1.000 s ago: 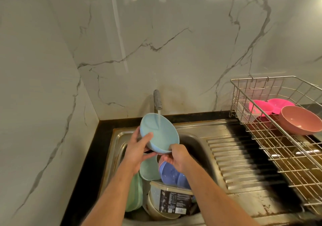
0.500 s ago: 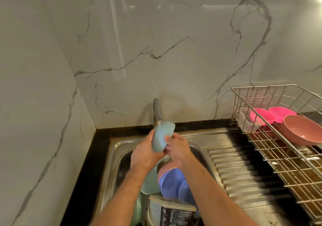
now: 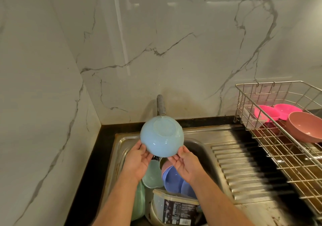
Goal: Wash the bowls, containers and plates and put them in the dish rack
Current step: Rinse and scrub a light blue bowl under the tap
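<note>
Bowl [image 3: 161,137], light blue, base toward me under tap [image 3: 161,105], my left hand [image 3: 137,163] and right hand [image 3: 186,166] gripping its lower rim.

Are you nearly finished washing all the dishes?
Not yet. Done: two bright pink bowls and a dusty pink bowl sit in the wire dish rack. In hand: left hand and right hand hold the light blue bowl upside down under the tap. Left: purple plates, green dishes and a labelled clear container in the sink.
</note>
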